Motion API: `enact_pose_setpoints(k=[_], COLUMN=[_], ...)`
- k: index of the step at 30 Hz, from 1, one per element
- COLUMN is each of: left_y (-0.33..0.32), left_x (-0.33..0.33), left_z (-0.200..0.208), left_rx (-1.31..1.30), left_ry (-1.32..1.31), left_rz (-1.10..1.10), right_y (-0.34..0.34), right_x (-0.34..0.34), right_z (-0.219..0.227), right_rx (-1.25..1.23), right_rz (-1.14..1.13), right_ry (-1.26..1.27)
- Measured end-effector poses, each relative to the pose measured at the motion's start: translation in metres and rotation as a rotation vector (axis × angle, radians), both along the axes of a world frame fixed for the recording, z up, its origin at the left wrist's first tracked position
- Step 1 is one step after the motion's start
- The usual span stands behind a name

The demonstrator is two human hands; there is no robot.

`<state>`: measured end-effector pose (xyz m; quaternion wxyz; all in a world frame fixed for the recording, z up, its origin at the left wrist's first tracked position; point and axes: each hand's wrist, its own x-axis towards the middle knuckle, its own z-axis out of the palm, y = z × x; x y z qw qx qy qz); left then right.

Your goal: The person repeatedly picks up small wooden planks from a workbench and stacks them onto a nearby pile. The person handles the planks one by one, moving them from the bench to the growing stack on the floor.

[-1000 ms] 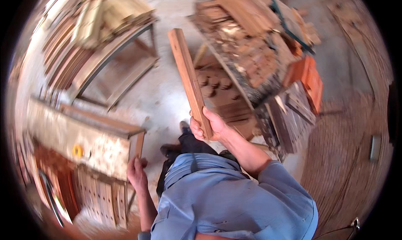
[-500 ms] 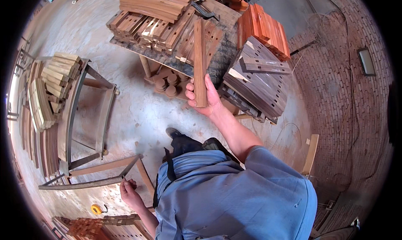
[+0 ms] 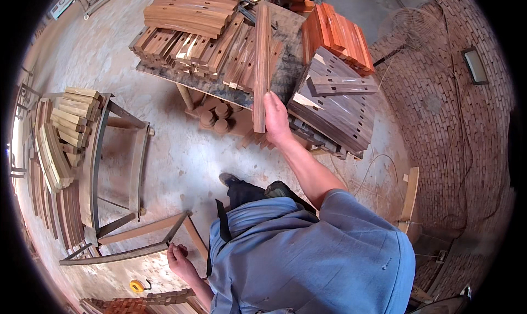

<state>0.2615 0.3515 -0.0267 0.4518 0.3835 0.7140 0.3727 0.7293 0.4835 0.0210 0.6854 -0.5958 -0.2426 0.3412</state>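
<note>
My R hand (image 3: pixel 277 121) wrapped round long wood bar (image 3: pixel 262 67) | bar up by front edge of desk (image 3: pixel 287 77) w/ slotted brown boards (image 3: pixel 189 9) | my L hand (image 3: pixel 180 260) half curled, can't tell if holding sth | yellow tape meas. (image 3: pixel 136 285) to its left

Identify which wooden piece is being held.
The long, straight brown strip, gripped near its lower end by the right hand; the stacked pieces have no hand on them.

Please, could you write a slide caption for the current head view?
Right hand holds a wooden bar at a workbench stacked with wooden pieces; left hand loosely curled.
</note>
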Motion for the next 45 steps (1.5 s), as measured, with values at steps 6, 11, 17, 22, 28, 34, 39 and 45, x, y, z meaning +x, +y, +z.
enact_pose_setpoints(k=[6,11,17,22,28,34,39,45], left_y=[-0.003,-0.007,-0.008,-0.015,-0.017,-0.020,-0.020,-0.014], left_x=[-0.003,-0.006,-0.006,-0.009,-0.011,-0.009,-0.010,-0.007], left_z=[-0.006,-0.013,-0.010,-0.011,-0.018,-0.014,-0.017,-0.017], left_rx=[0.003,-0.009,-0.022,0.002,-0.011,-0.039,-0.040,-0.045], left_ry=[-0.033,-0.042,-0.027,0.001,-0.029,-0.011,-0.012,0.009], left_rz=[0.001,0.023,-0.003,0.006,0.012,0.028,0.048,0.079], right_y=[0.002,0.001,0.004,-0.012,-0.014,-0.006,0.012,0.052], right_x=[0.009,0.009,0.023,0.016,0.009,0.009,0.000,0.004], right_z=[0.015,0.039,0.038,0.052,0.048,0.045,0.042,0.052], right_rx=[0.116,0.022,-0.198,-0.326,-0.282,-0.274,-0.188,-0.057], right_rz=[-0.041,-0.129,-0.035,-0.032,-0.045,0.001,0.233,0.550], right_ry=[-0.273,-0.330,-0.525,-1.010,-1.258,-1.303,-0.890,0.154])
